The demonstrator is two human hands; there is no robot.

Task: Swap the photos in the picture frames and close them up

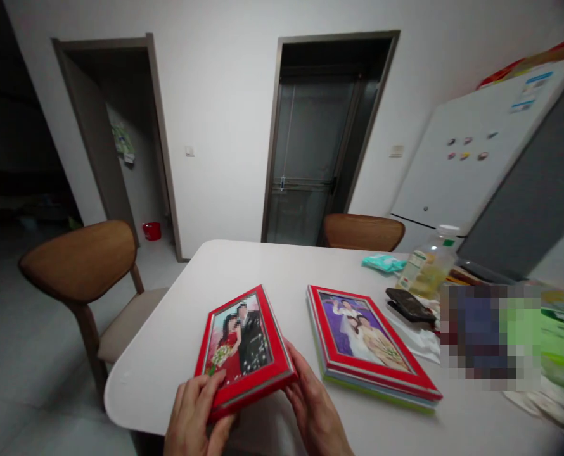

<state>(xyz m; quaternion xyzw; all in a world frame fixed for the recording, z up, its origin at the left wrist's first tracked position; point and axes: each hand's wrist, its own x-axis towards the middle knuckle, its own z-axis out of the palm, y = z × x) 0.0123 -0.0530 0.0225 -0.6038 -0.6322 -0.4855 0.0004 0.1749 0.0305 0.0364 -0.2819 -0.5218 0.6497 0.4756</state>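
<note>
A red photo frame, showing a couple in a red dress and a dark suit, is tilted above the near part of the white table. My left hand grips its lower left corner, fingers on the front and thumb beneath. At the lower right corner, my right hand holds the edge, its fingers partly hidden behind the frame. To the right lies a stack with another red photo frame on top, its picture showing several people against purple; no hand touches it.
Right of the stack are a black wallet-like item, a teal packet and a large clear jar with yellowish contents. Wooden chairs stand left and behind the table. A white fridge stands back right.
</note>
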